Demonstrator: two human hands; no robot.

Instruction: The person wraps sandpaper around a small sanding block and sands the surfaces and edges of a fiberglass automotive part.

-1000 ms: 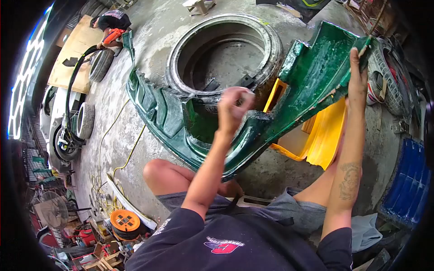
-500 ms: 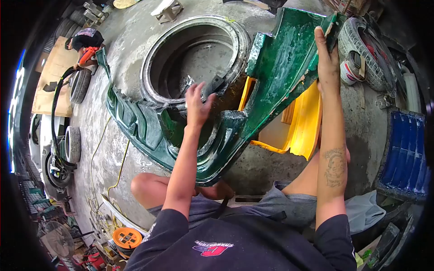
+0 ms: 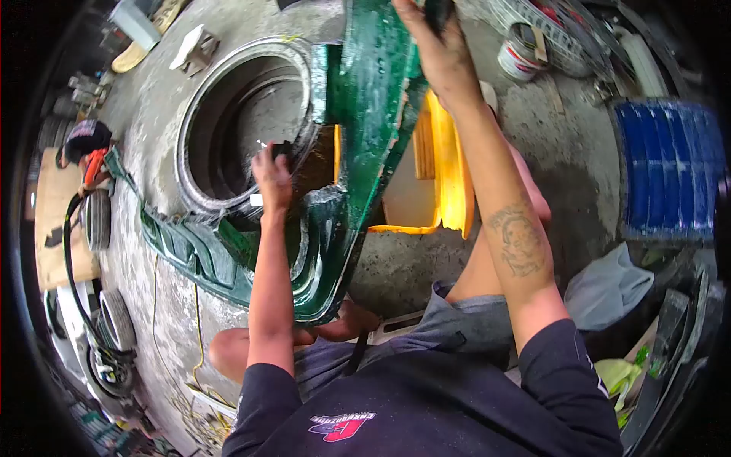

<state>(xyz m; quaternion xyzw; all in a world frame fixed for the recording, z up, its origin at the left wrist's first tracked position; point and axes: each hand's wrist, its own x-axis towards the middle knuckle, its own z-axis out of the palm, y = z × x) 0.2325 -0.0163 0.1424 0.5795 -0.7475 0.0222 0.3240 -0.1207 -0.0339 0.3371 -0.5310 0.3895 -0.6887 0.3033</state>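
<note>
Head view: right hand (image 3: 445, 57) grips the green panel (image 3: 377, 91) by its upper edge, the panel lying in front of the person and overlapping the near side of the tire (image 3: 187, 122), with a yellow part (image 3: 449, 175) beneath its raised end. Left hand (image 3: 272, 179) is at a black block (image 3: 282, 149) by the tire's rim, fingers bent, can't tell if closed on it. Best, I'd judge, to keep the right hold firm so the panel doesn't rock, and left fingers clear of its ragged cut-out.
</note>
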